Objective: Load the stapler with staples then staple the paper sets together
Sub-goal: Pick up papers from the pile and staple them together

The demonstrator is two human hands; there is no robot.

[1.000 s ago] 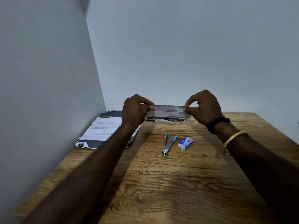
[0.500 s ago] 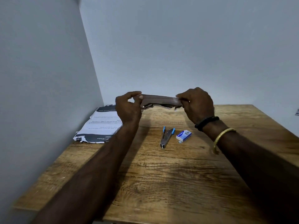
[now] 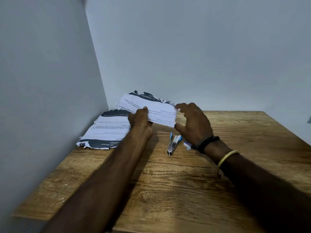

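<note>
My left hand (image 3: 140, 120) grips a set of torn printed papers (image 3: 148, 108) by its near edge and holds it tilted above the table. My right hand (image 3: 193, 123) is beside the papers' right edge, fingers spread, fingertips at or just off the edge. A second pile of printed papers (image 3: 107, 130) lies flat at the table's left, by the wall. A small metal stapler (image 3: 173, 145) with blue tips lies on the table below my right hand. The white and blue staple box (image 3: 187, 145) sits right of it, partly hidden by my right wrist.
The wooden table (image 3: 176, 190) stands in a corner, with a wall (image 3: 42, 98) close on the left and another behind. Bare wood stretches from the stapler to the near edge and to the right.
The papers, held edge-on in both hands before, have tipped so the printed face shows. My right hand's fingers have opened off the paper edge. My left hand keeps its grip.
</note>
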